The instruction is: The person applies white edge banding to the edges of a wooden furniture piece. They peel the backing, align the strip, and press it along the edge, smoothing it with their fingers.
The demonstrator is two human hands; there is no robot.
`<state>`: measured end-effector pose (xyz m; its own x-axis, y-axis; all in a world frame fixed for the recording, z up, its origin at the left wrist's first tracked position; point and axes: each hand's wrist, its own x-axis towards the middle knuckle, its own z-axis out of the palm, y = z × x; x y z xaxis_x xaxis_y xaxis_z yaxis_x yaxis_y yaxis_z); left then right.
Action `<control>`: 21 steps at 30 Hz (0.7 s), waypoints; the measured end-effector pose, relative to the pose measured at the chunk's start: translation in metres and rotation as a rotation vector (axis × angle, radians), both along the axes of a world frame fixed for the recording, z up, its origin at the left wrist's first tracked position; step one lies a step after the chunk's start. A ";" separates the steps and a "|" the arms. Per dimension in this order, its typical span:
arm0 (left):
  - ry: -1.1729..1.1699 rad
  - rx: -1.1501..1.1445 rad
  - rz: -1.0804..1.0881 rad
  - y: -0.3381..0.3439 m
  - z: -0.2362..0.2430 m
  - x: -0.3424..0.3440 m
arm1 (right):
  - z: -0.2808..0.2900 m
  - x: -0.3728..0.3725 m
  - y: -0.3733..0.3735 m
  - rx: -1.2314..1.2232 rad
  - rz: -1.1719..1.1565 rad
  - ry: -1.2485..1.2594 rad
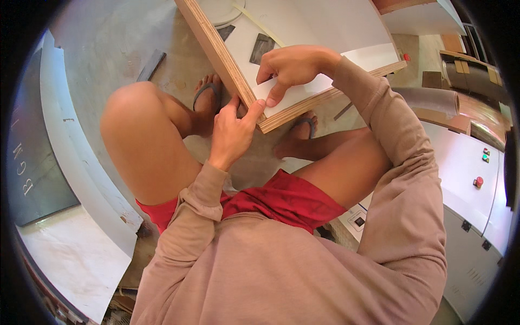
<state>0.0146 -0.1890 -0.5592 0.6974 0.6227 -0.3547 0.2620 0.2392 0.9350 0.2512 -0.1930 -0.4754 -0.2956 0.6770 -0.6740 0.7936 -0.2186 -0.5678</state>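
Viewed from the head camera: located ahead of the torso, with its near corner between the sandalled feet point(304, 129), a white-lined plywood box point(223, 59), cut off by the upper edge of the view. Cannot tell what bears its weight. Clasped at the near corner by the left hand point(234, 132), with thumb laid over the rim and fingers set against the outer face, so pinching the plywood wall. Placed just inside the same corner, the right hand point(292, 67), with thumb pointed down to the white lining and fingers curled under; cannot tell whether pinching anything. Noted inside the box: a dark flat piece point(262, 49) near the right hand, and a pale narrow strip point(260, 24) beyond. Noted on the floor to the left: a dark strip point(151, 65). Noted to the right: a grey roll point(428, 100) and a white cabinet point(460, 162) with coloured buttons. Judged stiff and fairly heavy, given the thick layered edges; likely slick on the smooth lining, and liable to chip at corners. Best held by the plywood walls, one on each side of a corner, with thumbs over the rim; not recommended to rely on the lining for grip.
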 end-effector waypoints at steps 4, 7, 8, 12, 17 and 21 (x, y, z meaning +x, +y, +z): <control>0.016 0.060 0.002 0.001 0.006 0.000 | -0.005 0.001 0.000 0.055 0.007 -0.041; 0.008 0.085 0.000 0.002 0.005 0.001 | -0.008 0.004 0.003 -0.009 0.036 -0.070; -0.016 0.088 0.007 0.002 0.003 0.000 | -0.007 0.004 0.004 -0.009 0.049 -0.078; 0.021 0.071 -0.029 0.005 -0.004 -0.001 | 0.003 0.000 0.008 -0.040 0.086 -0.055; -0.003 0.047 -0.098 0.013 -0.004 -0.006 | 0.011 -0.002 0.006 0.007 0.031 0.034; 0.079 -0.108 -0.215 0.029 0.005 0.000 | 0.006 0.001 0.003 0.096 0.049 -0.011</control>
